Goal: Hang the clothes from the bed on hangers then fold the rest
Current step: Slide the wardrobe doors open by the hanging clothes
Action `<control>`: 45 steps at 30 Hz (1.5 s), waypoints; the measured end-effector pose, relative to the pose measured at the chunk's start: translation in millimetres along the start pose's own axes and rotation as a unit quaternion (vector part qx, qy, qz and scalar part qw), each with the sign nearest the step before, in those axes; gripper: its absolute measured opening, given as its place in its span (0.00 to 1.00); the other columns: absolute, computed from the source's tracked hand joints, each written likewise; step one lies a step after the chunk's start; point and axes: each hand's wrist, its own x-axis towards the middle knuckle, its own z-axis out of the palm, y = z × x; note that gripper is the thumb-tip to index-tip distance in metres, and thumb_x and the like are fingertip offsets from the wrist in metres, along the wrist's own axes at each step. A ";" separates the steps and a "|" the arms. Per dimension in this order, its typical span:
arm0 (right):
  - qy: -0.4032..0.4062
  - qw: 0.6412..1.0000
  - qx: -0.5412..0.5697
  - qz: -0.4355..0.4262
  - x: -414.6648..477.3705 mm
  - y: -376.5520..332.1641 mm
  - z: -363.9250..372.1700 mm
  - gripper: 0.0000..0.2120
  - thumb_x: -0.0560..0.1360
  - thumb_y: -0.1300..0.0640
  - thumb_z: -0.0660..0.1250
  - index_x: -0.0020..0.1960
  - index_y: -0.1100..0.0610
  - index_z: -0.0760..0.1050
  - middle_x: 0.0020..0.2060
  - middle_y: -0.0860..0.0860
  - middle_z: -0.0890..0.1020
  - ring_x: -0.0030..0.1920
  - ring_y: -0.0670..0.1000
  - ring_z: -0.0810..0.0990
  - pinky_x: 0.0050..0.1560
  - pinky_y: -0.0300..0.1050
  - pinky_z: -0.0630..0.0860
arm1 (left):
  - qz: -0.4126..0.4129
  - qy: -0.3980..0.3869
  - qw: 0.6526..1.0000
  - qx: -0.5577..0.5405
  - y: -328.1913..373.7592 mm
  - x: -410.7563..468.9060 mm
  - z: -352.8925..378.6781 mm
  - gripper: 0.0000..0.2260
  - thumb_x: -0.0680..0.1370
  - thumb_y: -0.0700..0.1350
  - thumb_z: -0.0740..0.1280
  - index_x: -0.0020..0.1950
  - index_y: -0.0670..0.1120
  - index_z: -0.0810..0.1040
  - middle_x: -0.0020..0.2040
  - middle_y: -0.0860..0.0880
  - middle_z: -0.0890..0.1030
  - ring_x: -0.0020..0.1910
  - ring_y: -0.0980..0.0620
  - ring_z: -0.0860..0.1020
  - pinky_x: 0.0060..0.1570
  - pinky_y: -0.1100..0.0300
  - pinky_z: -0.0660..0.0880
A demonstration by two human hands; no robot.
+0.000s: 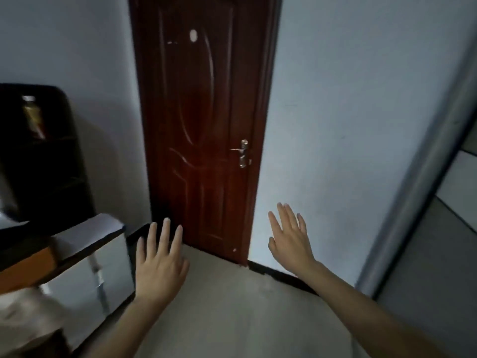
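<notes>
I see left hand (160,257) spread wide, holding nothing | right hand (289,241) likewise, fingers straight | brown door (201,125) just beyond both | pale heap (23,324) left of the left forearm, blurred and cut off, possibly clothes

Both hands up in front of a dark red-brown panelled wooden door (204,130), closed, silver lever handle (242,153) on its right edge. Left hand (161,262) flat, fingers spread, holding nothing; right hand (290,239) likewise, fingers straight. Pale blue-white wall (348,112) either side, grey floor (232,306) below, black shelf unit (44,151) at left.
</notes>
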 end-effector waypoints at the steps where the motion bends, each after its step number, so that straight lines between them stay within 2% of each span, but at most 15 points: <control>1: -0.003 1.000 -0.019 0.019 1.7 26.5 8.7 0.32 0.53 0.58 0.81 0.56 0.63 0.80 0.57 0.64 0.79 0.58 0.63 0.79 0.51 0.63 0.76 | 0.021 -0.012 1.000 -0.014 21.8 20.7 12.7 0.25 0.69 0.47 0.69 0.64 0.38 0.76 0.66 0.35 0.73 0.65 0.32 0.70 0.57 0.33 0.69; 4: -0.009 0.994 -0.070 0.081 9.3 110.8 22.7 0.32 0.53 0.59 0.82 0.56 0.65 0.80 0.57 0.65 0.79 0.57 0.64 0.79 0.51 0.65 0.75 | 0.077 -0.024 0.994 -0.072 99.4 81.5 51.2 0.27 0.71 0.51 0.55 0.62 0.38 0.78 0.64 0.35 0.74 0.62 0.31 0.72 0.55 0.34 0.70; 10: -0.061 0.970 -0.156 0.176 3.3 224.3 48.4 0.33 0.52 0.59 0.81 0.56 0.65 0.79 0.58 0.66 0.78 0.58 0.66 0.78 0.50 0.66 0.74 | 0.182 -0.063 0.971 -0.140 211.4 154.8 119.2 0.27 0.70 0.51 0.54 0.60 0.39 0.79 0.63 0.36 0.76 0.60 0.32 0.75 0.51 0.35 0.73; 12: -0.077 0.959 -0.177 0.206 0.4 250.5 57.4 0.33 0.50 0.59 0.81 0.55 0.65 0.80 0.56 0.67 0.78 0.56 0.66 0.79 0.48 0.66 0.75 | 0.221 -0.063 0.960 -0.161 237.3 176.5 142.6 0.25 0.70 0.50 0.57 0.61 0.39 0.79 0.63 0.36 0.75 0.61 0.32 0.74 0.52 0.35 0.73; 16: -0.108 0.932 -0.225 0.265 2.2 287.1 72.3 0.33 0.48 0.60 0.81 0.53 0.66 0.81 0.54 0.66 0.79 0.55 0.65 0.80 0.47 0.65 0.76 | 0.279 -0.063 0.935 -0.209 281.6 224.4 188.1 0.27 0.65 0.46 0.76 0.61 0.38 0.78 0.64 0.35 0.75 0.61 0.31 0.74 0.52 0.34 0.72; 20: -0.105 0.903 -0.273 0.316 17.5 315.7 86.4 0.33 0.47 0.61 0.81 0.51 0.66 0.81 0.54 0.66 0.80 0.55 0.65 0.79 0.48 0.66 0.75 | 0.337 -0.089 0.908 -0.232 317.3 285.8 222.1 0.27 0.71 0.52 0.55 0.62 0.39 0.78 0.64 0.35 0.74 0.61 0.32 0.74 0.53 0.35 0.72; 29: -0.145 0.830 -0.373 0.390 26.4 358.4 106.6 0.32 0.45 0.57 0.81 0.49 0.65 0.83 0.52 0.66 0.81 0.53 0.65 0.81 0.49 0.65 0.76 | 0.429 -0.116 0.841 -0.308 403.5 388.2 283.6 0.27 0.70 0.51 0.54 0.59 0.36 0.79 0.61 0.33 0.76 0.57 0.30 0.76 0.47 0.36 0.76; 31: -0.158 0.816 -0.380 0.406 20.8 369.7 108.5 0.35 0.42 0.57 0.82 0.48 0.65 0.83 0.52 0.66 0.81 0.53 0.64 0.81 0.52 0.65 0.74 | 0.450 -0.136 0.823 -0.317 429.0 389.3 298.3 0.25 0.71 0.50 0.57 0.58 0.36 0.80 0.60 0.34 0.77 0.57 0.30 0.76 0.46 0.36 0.76; 33: -0.167 0.805 -0.387 0.418 16.4 382.6 107.7 0.34 0.43 0.57 0.82 0.48 0.66 0.83 0.52 0.66 0.81 0.53 0.65 0.81 0.48 0.65 0.76 | 0.471 -0.134 0.807 -0.331 455.9 386.5 308.7 0.22 0.68 0.47 0.70 0.58 0.37 0.80 0.61 0.34 0.77 0.57 0.31 0.76 0.45 0.36 0.77; 35: -0.179 0.789 -0.408 0.422 13.2 400.8 108.6 0.29 0.50 0.57 0.80 0.48 0.66 0.82 0.53 0.66 0.80 0.54 0.66 0.80 0.46 0.65 0.76 | 0.482 -0.150 0.792 -0.343 490.2 384.7 321.2 0.29 0.59 0.45 0.81 0.58 0.38 0.80 0.61 0.35 0.77 0.57 0.32 0.76 0.46 0.37 0.77; 37: -0.164 0.786 -0.419 0.425 8.3 425.7 113.7 0.21 0.63 0.54 0.65 0.50 0.66 0.82 0.55 0.66 0.80 0.58 0.66 0.76 0.49 0.64 0.76 | 0.494 -0.146 0.781 -0.354 531.1 388.1 333.3 0.33 0.56 0.46 0.82 0.59 0.39 0.80 0.62 0.35 0.76 0.58 0.32 0.76 0.47 0.37 0.76; 39: -0.146 0.782 -0.428 0.428 -0.9 459.9 123.0 0.26 0.66 0.54 0.52 0.52 0.65 0.82 0.57 0.66 0.79 0.63 0.63 0.67 0.59 0.62 0.70 | 0.505 -0.150 0.772 -0.356 577.7 396.4 343.2 0.34 0.67 0.52 0.75 0.70 0.42 0.70 0.72 0.36 0.65 0.69 0.33 0.65 0.61 0.38 0.68; 40: -0.133 0.781 -0.438 0.424 -4.0 475.1 128.1 0.27 0.66 0.54 0.51 0.54 0.66 0.81 0.58 0.66 0.78 0.65 0.64 0.62 0.65 0.61 0.62 | 0.509 -0.153 0.775 -0.341 599.4 399.7 347.6 0.33 0.75 0.55 0.67 0.76 0.46 0.60 0.77 0.40 0.53 0.75 0.37 0.54 0.69 0.42 0.59; 42: -0.123 0.782 -0.435 0.429 -1.7 508.1 133.8 0.28 0.67 0.55 0.51 0.56 0.66 0.79 0.59 0.67 0.77 0.73 0.63 0.49 0.69 0.56 0.47 | 0.502 -0.173 0.769 -0.354 643.1 408.8 358.3 0.30 0.80 0.57 0.54 0.78 0.51 0.46 0.78 0.47 0.39 0.76 0.45 0.40 0.73 0.50 0.46; 45: -0.113 0.789 -0.438 0.416 8.9 558.6 143.6 0.22 0.67 0.56 0.63 0.57 0.66 0.79 0.60 0.67 0.76 0.75 0.55 0.36 0.70 0.54 0.41 | 0.497 -0.181 0.748 -0.401 698.5 427.1 360.2 0.29 0.81 0.57 0.52 0.77 0.51 0.44 0.78 0.49 0.39 0.77 0.48 0.41 0.73 0.55 0.47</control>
